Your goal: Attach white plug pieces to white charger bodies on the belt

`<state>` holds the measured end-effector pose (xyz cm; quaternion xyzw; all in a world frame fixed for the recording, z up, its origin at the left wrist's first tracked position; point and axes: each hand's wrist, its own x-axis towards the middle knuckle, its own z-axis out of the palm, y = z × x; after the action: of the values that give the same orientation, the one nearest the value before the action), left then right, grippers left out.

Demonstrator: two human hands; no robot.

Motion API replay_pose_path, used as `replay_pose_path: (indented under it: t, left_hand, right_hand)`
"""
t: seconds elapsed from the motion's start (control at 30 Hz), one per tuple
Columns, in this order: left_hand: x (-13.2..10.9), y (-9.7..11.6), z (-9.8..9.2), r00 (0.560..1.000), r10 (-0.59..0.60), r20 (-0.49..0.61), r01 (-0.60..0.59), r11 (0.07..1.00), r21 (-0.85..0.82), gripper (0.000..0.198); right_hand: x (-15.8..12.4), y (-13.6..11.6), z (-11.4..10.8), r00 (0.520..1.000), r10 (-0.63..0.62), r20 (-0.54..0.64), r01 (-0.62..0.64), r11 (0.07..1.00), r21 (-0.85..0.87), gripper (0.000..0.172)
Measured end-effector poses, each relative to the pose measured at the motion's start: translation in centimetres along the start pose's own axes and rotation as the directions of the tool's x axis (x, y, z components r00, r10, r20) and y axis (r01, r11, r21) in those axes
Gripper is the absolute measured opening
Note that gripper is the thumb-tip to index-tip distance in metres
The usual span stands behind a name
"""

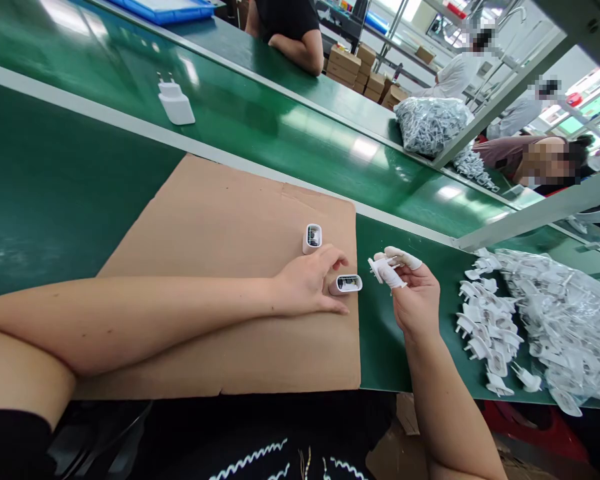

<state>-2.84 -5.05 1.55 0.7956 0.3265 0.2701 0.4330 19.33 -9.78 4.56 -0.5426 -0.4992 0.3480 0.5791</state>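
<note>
My left hand [307, 283] rests on a brown cardboard sheet [220, 267], its fingers curled round a white charger shell [347, 284] that lies on its side with the open end facing right. A second white charger shell [312, 238] stands just beyond that hand, untouched. My right hand [413, 293], with white finger cots on the fingertips, pinches a small white plug piece [380, 269] a little above the green table, just right of the cardboard's edge.
A heap of white plug pieces [487, 330] and a clear bag of more [565, 320] lie at the right. On the green conveyor belt [260, 127] sits a finished white charger [176, 105]. Other people work across the belt beside cardboard boxes [353, 67] and a bagged pile [430, 123].
</note>
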Motion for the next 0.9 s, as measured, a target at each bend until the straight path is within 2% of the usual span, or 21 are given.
replay_pose_path:
  t: [0.07, 0.1, 0.2, 0.27, 0.33, 0.4, 0.53, 0.63, 0.77, 0.87, 0.9]
  left_hand:
    - [-0.2, 0.1, -0.1, 0.997, 0.051, 0.06, -0.05, 0.999, -0.014, 0.09]
    - [-0.3, 0.0, -0.1, 0.991, 0.092, 0.1, -0.09, 0.996, -0.027, 0.091]
    - [-0.4, -0.1, -0.2, 0.963, 0.195, 0.188, -0.191, 0.981, -0.039, 0.073]
    - [-0.3, -0.2, -0.2, 0.956, 0.219, 0.193, -0.219, 0.975, -0.023, 0.061]
    - [-0.1, -0.2, -0.2, 0.967, 0.194, 0.163, -0.196, 0.981, -0.004, 0.053]
    - [0.1, -0.2, -0.2, 0.987, 0.114, 0.115, -0.116, 0.993, 0.004, 0.048]
    - [0.2, -0.1, -0.1, 0.998, -0.062, 0.02, 0.062, 0.998, -0.023, 0.068]
    - [0.1, 0.0, 0.0, 0.998, -0.057, 0.022, 0.058, 0.997, -0.052, 0.073]
    - [0.0, -0.1, -0.1, 0.999, -0.025, 0.03, 0.027, 0.995, -0.091, 0.061]
    - [0.1, -0.1, -0.1, 0.998, 0.012, 0.06, -0.004, 0.991, -0.133, 0.052]
    - [0.1, -0.2, -0.1, 0.996, 0.021, 0.083, -0.008, 0.989, -0.15, 0.051]
  right_hand:
    - [0.2, 0.3, -0.4, 0.998, 0.044, 0.038, -0.045, 0.999, 0.024, 0.043]
    - [0.3, 0.5, -0.5, 0.996, 0.062, 0.057, -0.063, 0.998, 0.027, 0.044]
    - [0.7, 0.9, -0.9, 0.992, 0.079, 0.095, -0.081, 0.997, 0.02, 0.047]
    - [0.7, 1.0, -1.0, 0.994, 0.06, 0.095, -0.061, 0.998, 0.01, 0.047]
    - [0.7, 0.9, -1.0, 0.996, 0.035, 0.087, -0.034, 0.999, -0.012, 0.044]
    - [0.5, 0.5, -0.9, 0.997, 0.01, 0.08, -0.006, 0.999, -0.044, 0.039]
    - [0.1, -0.6, -0.7, 0.994, -0.042, 0.099, 0.051, 0.994, -0.094, 0.024]
    - [-0.1, -1.1, -0.4, 0.985, -0.054, 0.166, 0.068, 0.994, -0.081, 0.022]
    - [-0.2, -0.9, -0.2, 0.955, -0.087, 0.284, 0.097, 0.995, -0.02, 0.024]
    - [-0.2, -0.5, -0.1, 0.955, -0.133, 0.266, 0.15, 0.988, -0.046, 0.019]
    - [-0.2, -0.4, -0.1, 0.958, -0.154, 0.242, 0.173, 0.983, -0.06, 0.025]
